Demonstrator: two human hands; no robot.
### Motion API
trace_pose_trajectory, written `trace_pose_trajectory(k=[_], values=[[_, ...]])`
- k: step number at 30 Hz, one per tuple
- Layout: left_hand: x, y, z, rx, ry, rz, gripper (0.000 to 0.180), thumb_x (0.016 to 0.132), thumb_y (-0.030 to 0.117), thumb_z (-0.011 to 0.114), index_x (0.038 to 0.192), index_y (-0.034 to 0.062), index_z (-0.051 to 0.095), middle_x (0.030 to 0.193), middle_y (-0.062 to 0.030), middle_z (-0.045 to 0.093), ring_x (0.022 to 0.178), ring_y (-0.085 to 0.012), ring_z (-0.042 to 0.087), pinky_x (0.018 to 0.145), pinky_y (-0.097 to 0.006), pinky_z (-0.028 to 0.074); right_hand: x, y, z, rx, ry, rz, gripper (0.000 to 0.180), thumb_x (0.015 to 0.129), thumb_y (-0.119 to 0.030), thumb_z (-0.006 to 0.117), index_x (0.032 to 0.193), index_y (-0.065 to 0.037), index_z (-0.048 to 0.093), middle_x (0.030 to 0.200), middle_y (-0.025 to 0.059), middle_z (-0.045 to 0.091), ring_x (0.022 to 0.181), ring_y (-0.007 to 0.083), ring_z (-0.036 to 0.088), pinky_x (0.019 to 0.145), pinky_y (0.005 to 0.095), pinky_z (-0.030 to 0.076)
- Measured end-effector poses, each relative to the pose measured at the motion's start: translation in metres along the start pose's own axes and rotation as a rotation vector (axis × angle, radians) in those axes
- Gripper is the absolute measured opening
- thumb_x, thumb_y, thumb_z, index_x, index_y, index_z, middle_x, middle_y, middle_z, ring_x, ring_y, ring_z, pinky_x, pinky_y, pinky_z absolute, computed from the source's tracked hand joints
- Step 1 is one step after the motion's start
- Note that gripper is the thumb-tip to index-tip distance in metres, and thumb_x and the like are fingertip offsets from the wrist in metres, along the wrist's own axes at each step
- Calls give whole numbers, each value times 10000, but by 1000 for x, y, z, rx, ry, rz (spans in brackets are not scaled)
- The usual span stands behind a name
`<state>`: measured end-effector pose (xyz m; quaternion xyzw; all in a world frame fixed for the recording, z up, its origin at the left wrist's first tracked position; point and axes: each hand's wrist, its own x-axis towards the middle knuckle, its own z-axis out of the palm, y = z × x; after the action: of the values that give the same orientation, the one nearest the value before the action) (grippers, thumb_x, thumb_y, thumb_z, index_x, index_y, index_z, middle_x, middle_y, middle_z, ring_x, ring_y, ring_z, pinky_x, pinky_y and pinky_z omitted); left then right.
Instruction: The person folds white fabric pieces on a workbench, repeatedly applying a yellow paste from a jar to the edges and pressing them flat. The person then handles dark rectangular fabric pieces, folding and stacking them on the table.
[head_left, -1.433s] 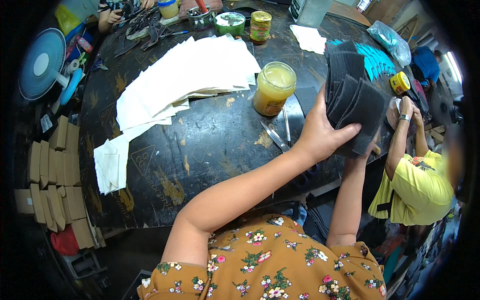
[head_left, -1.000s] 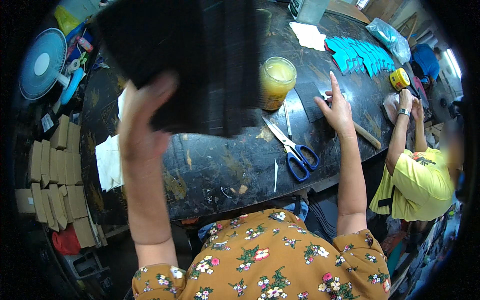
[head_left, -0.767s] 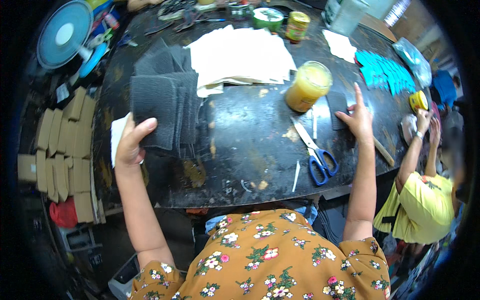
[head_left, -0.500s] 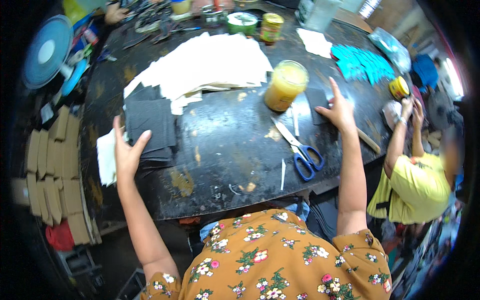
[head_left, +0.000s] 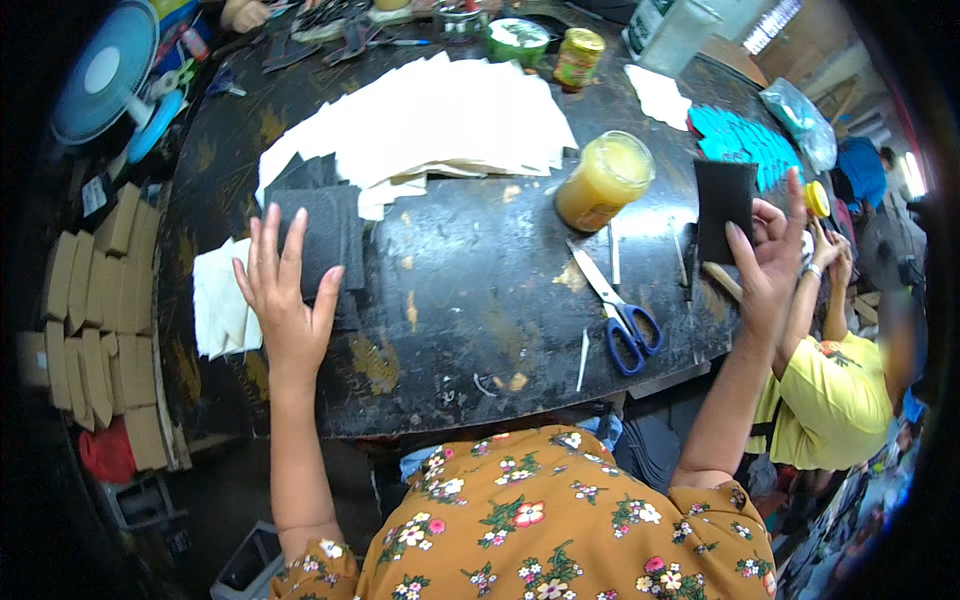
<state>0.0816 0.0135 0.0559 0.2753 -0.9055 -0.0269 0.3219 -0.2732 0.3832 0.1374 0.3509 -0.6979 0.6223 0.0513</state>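
Observation:
My left hand (head_left: 290, 290) lies with fingers spread over the near side of a stack of dark grey rectangular pieces (head_left: 340, 215). A white cloth-like piece (head_left: 218, 300) is beside that hand. At the right, my right hand (head_left: 765, 265) holds a black rectangular piece (head_left: 725, 190) by its near right edge, thumb against it and index finger stretched out. Between the hands, nearer the right one, stands a glass jar of yellowish paste (head_left: 597, 195). Scissors with blue handles (head_left: 625, 320) lie in front of the jar, blades pointing away from me.
Overlapping white sheets (head_left: 450, 115) fan across the table's far middle. Turquoise pieces (head_left: 745, 145) lie at the far right, near a wooden-handled tool (head_left: 722, 282). A person in a yellow shirt (head_left: 835, 400) works at the right. A blue fan (head_left: 105, 70) stands far left, above stacked cardboard pieces (head_left: 95, 330).
My right hand has moved right and picked up the black piece that lay by the jar, uncovering a thin tool. My left hand has moved from the stack's left edge onto it.

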Motion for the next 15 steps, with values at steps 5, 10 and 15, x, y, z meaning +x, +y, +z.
trace_pose_trajectory(k=[5, 10, 15], values=[[13, 67, -12, -598, 8, 103, 870, 902, 331, 890, 1643, 116, 489, 1592, -224, 566, 1503, -431, 516, 1258, -525, 398, -32, -59, 79, -112, -749, -11, 1097, 816, 18, 871, 1755, -121, 321, 1203, 109, 722, 1048, 207, 712, 972, 377, 574], [9, 125, 12, -1022, -605, -229, 732, 899, 110, 833, 1569, 80, 540, 1253, -207, 757, 1191, -338, 733, 1077, -427, 540, -61, -19, 130, -145, -847, 43, 1049, 835, -25, 888, 1733, -96, 351, 1287, 160, 703, 1144, 296, 692, 1057, 416, 544], [-3, 99, 46, -847, -205, -285, 443, 914, 35, 786, 1352, 37, 722, 1242, -126, 777, 1108, -242, 746, 1067, -362, 525, -106, 11, 101, -444, -736, -211, 968, 825, -122, 907, 1674, -83, 444, 1444, 181, 671, 1353, 386, 619, 1173, 482, 459]])
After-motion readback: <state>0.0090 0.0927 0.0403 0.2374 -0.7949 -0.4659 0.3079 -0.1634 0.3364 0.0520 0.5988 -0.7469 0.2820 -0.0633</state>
